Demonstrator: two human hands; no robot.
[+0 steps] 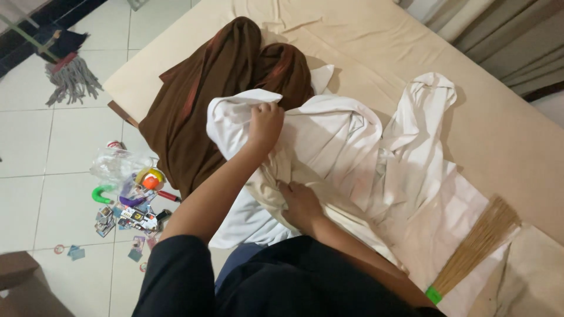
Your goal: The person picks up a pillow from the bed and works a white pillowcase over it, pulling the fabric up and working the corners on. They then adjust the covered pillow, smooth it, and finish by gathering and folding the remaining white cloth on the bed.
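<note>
A large crumpled white sheet (pixel 352 147) lies across the beige mattress (pixel 376 47). My left hand (pixel 265 123) is raised over it, fingers closed on a bunched fold of the sheet near its upper left edge. Closer to my body, my right hand (pixel 299 202) clutches another gathered part of the same sheet. A brown cloth (pixel 205 88) is heaped just beyond and left of my left hand, draping over the mattress edge.
A stick broom (pixel 479 240) with a green band rests on the sheet at the right. On the tiled floor to the left lie a pile of small toys and cards (pixel 132 199) and a grey mop (pixel 70 73). Curtains (pixel 505 35) hang at the upper right.
</note>
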